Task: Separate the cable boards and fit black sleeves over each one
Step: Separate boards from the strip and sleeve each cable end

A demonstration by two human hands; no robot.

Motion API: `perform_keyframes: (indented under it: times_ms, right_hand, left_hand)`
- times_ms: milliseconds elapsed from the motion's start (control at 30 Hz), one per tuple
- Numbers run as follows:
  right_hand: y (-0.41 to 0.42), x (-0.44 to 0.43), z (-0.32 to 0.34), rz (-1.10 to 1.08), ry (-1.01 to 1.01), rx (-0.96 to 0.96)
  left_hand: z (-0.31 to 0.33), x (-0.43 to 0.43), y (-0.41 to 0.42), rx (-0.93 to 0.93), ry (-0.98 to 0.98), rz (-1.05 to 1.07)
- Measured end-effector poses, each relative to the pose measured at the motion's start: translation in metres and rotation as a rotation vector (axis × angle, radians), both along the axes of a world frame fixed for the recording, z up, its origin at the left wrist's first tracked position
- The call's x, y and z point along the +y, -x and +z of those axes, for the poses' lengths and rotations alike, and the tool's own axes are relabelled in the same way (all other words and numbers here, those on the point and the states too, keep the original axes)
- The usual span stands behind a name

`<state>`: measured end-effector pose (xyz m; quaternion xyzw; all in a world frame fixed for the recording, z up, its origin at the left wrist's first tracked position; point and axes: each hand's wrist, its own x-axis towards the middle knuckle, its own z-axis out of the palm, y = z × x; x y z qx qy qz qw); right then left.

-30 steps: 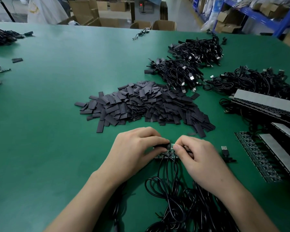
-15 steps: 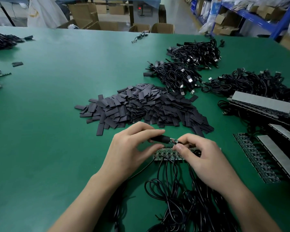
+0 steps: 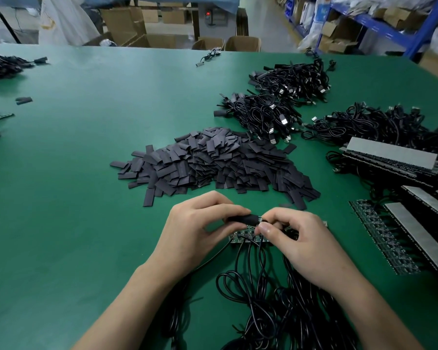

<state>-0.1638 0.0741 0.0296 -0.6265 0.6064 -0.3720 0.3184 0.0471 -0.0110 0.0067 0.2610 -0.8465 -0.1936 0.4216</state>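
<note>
Over the green table the left hand pinches a black sleeve, the right hand pinching a small board at its end. A heap of loose sleeves lies just beyond.

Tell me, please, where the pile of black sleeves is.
In the head view, the sleeve pile lies mid-table, beyond the left hand and right hand, with cable bundles behind it.

My left hand and right hand are bare. My left forearm and right forearm are bare too. The right thumbnail is short.
</note>
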Motion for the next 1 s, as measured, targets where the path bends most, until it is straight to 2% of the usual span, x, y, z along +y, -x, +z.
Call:
perform_keyframes:
  times_ms: [500,733,867,1000]
  right_hand:
    - [-0.001,0.0,0.001,0.023,-0.009,0.047]
    - [-0.001,0.0,0.003,-0.02,0.019,0.038]
    - [-0.003,0.001,0.003,-0.025,0.029,0.014]
    - [-0.007,0.001,0.002,-0.053,0.056,0.02]
  left_hand:
    - [0.004,0.004,0.001,-0.019,-0.039,-0.02]
    - [0.007,0.007,0.004,0.112,-0.096,0.128]
    - [0.008,0.007,0.004,0.238,-0.202,0.232]
    - [0.01,0.009,0.004,0.223,-0.178,0.242]
